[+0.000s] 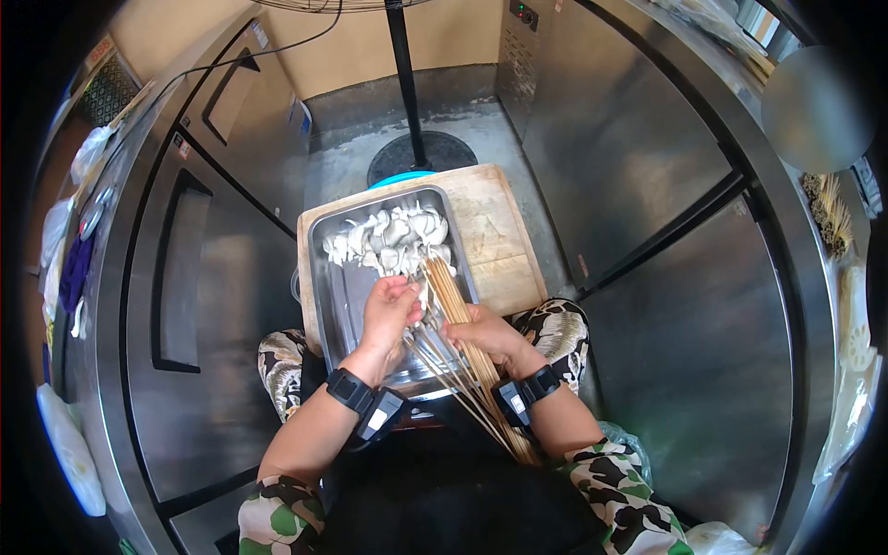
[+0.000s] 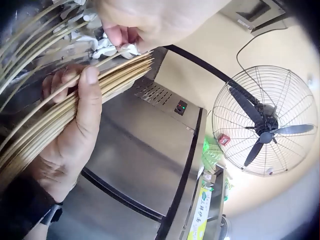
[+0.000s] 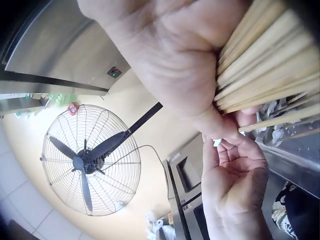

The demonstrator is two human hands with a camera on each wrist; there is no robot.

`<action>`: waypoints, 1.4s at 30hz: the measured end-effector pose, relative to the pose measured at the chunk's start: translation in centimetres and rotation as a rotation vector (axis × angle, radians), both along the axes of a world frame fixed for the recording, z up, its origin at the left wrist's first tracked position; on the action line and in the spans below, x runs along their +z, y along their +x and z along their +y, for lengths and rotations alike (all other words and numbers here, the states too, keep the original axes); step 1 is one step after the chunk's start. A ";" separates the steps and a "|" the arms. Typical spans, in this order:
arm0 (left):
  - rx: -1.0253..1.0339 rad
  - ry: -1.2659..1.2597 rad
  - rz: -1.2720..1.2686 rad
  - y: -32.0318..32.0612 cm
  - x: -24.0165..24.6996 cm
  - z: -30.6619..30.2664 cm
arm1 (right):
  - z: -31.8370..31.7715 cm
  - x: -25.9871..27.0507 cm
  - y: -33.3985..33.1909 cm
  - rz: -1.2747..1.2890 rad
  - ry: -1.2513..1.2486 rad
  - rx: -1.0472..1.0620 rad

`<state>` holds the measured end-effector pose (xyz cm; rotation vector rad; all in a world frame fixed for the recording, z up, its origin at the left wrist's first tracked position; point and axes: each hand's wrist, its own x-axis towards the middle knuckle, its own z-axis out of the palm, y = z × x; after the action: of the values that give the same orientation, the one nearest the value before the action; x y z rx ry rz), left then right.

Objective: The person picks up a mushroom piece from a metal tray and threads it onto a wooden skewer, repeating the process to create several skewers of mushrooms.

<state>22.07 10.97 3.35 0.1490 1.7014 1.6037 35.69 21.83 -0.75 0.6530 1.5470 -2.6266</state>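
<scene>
My right hand (image 1: 490, 333) grips a thick bundle of bamboo skewers (image 1: 450, 294), its thumb laid along them in the left wrist view. One skewer (image 2: 60, 90) stands apart from the bundle, its tip by my left fingers. My left hand (image 1: 387, 313) pinches a white mushroom piece (image 2: 131, 48) at that tip, partly hidden by the fingers. Under both hands is a metal tray (image 1: 338, 305). White torn mushrooms, apparently oyster mushrooms (image 1: 393, 233), are heaped at its far end. Several more skewers (image 1: 435, 356) slant across its near end, left of the bundle.
The tray stands on a wooden board (image 1: 499, 236) in front of my knees. Steel cabinets flank me, with a left door (image 1: 231, 277) and a right door (image 1: 684, 351). Beyond the board stands a fan's black pole (image 1: 407, 92) on a round base (image 1: 453, 153).
</scene>
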 end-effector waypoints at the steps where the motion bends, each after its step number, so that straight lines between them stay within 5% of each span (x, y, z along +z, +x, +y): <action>1: 0.001 0.008 0.127 0.3 0.1 -0.2 | 0.1 -0.2 0.0 -0.006 -0.002 0.016; 4: -0.245 -0.157 0.873 -0.2 0.6 -1.2 | -0.1 -0.7 0.1 -0.019 -0.011 0.048; 8: -0.438 -0.161 1.218 0.8 0.3 -2.0 | -0.2 -1.1 0.2 -0.052 -0.001 0.051; 12: -0.534 -0.191 1.335 1.0 -0.2 -2.3 | -0.1 -0.6 0.5 -0.097 0.043 -0.013; 18: -0.655 -0.160 1.504 0.5 -2.1 -2.6 | 0.3 1.6 1.2 -0.020 -0.297 -0.081; 27: -0.463 0.049 1.232 -0.8 -1.4 -1.3 | -0.2 1.0 0.7 -0.103 -0.097 -0.065; 30: -0.167 0.099 0.627 -3.6 -4.4 -0.8 | -0.1 1.4 0.5 -0.076 -0.084 -0.038; 33: 0.187 -0.030 0.283 -8.1 -6.6 -0.4 | -0.1 1.1 0.6 -0.089 -0.064 -0.033; 36: 0.296 -0.155 -0.215 -11.6 -8.3 -0.1 | -0.1 1.4 0.7 -0.108 -0.073 -0.041; 42: 0.309 -0.244 -0.175 -12.9 -9.9 0.8 | -0.3 1.6 0.6 -0.067 -0.070 -0.054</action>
<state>9.19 11.79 -6.54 -0.3821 1.8279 1.5550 36.28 21.56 0.82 0.7800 1.4334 -2.6540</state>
